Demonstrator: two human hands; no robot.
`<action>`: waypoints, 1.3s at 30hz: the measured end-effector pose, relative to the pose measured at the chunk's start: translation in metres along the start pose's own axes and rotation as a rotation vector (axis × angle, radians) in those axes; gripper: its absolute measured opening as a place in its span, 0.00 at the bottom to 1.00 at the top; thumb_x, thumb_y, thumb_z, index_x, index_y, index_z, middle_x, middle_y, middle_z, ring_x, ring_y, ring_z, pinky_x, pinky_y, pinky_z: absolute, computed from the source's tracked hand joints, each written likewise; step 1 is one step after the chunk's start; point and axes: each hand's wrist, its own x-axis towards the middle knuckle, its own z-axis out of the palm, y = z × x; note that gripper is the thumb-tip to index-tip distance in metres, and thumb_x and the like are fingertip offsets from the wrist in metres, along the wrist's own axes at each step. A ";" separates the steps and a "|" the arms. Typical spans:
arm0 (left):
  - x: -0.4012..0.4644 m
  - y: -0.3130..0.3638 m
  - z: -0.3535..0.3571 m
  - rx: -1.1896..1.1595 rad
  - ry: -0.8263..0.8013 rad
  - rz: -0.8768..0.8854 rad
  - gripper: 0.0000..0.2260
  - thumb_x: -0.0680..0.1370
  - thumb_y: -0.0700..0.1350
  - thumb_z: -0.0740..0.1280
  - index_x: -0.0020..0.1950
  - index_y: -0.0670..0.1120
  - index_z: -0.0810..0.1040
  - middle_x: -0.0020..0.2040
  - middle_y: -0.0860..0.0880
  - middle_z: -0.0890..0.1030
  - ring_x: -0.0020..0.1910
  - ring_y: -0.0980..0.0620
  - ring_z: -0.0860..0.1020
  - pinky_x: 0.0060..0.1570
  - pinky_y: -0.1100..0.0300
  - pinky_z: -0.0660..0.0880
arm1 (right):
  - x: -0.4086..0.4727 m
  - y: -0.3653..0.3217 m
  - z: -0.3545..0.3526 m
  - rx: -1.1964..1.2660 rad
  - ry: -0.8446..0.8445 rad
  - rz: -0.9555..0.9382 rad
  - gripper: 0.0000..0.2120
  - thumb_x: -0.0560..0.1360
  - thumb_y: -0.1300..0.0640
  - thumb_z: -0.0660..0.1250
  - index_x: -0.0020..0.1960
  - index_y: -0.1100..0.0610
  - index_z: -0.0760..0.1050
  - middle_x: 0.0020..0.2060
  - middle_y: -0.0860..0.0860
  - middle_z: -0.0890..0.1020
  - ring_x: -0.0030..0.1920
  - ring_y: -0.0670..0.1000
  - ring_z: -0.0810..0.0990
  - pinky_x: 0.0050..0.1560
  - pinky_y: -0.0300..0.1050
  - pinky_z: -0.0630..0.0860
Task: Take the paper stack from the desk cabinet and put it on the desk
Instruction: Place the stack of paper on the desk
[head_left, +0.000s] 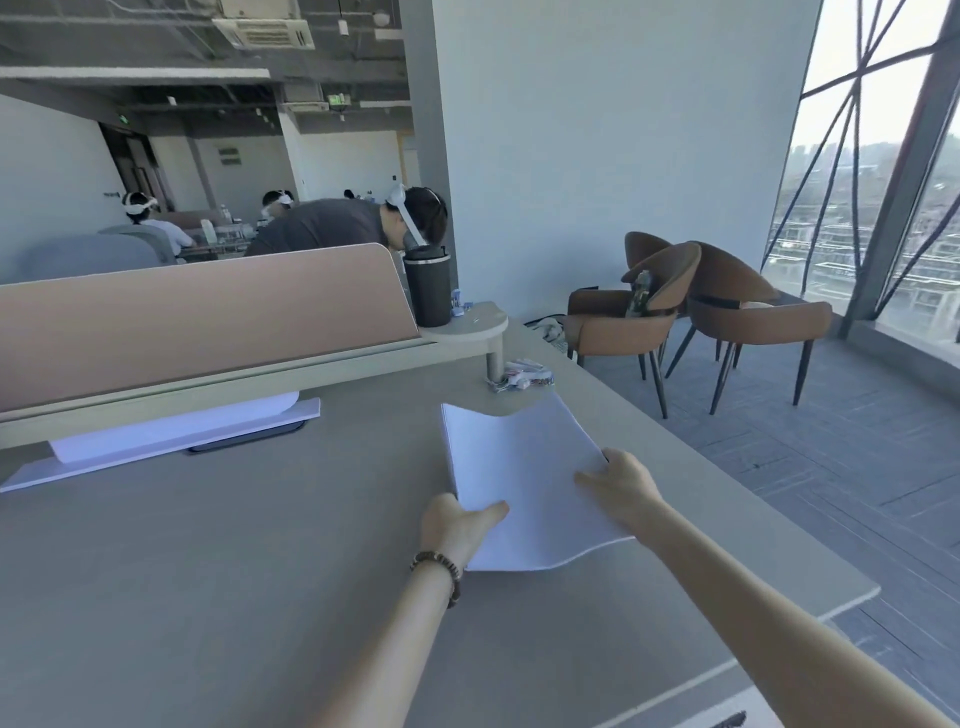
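A white paper stack (524, 467) is held over the right part of the grey desk (208, 545), its sheets bowed so the far and near edges curve. My left hand (457, 525) grips its near left edge, thumb on top; a beaded bracelet is on that wrist. My right hand (621, 486) grips the right edge, thumb on top. Whether the stack touches the desk I cannot tell. The desk cabinet is out of view.
A pink divider (197, 322) with a ledge runs along the desk's far side. Under it lie a white board (171, 441) and a dark phone (249, 441). A black tumbler (428, 288) stands on a small shelf; wrappers (519, 375) lie near its post. Brown chairs (691, 312) stand at right.
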 end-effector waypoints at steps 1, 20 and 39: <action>0.005 0.003 0.007 0.046 0.018 0.011 0.14 0.66 0.51 0.75 0.38 0.41 0.79 0.36 0.48 0.82 0.34 0.48 0.79 0.33 0.59 0.75 | 0.008 0.001 -0.002 -0.015 0.010 0.010 0.09 0.69 0.56 0.66 0.45 0.61 0.76 0.43 0.56 0.81 0.40 0.56 0.79 0.33 0.40 0.71; 0.100 0.023 0.114 0.781 0.284 0.259 0.23 0.76 0.54 0.58 0.70 0.50 0.69 0.54 0.43 0.82 0.57 0.42 0.76 0.57 0.48 0.65 | 0.128 0.026 -0.031 -0.570 0.035 -0.105 0.31 0.72 0.43 0.62 0.72 0.51 0.62 0.63 0.56 0.72 0.63 0.61 0.75 0.54 0.53 0.73; 0.101 0.037 0.108 0.891 0.152 0.155 0.30 0.76 0.64 0.55 0.73 0.48 0.64 0.63 0.42 0.71 0.63 0.41 0.68 0.57 0.46 0.67 | 0.127 0.019 -0.032 -0.803 0.058 -0.170 0.34 0.72 0.36 0.59 0.71 0.56 0.66 0.62 0.60 0.71 0.64 0.61 0.69 0.61 0.54 0.68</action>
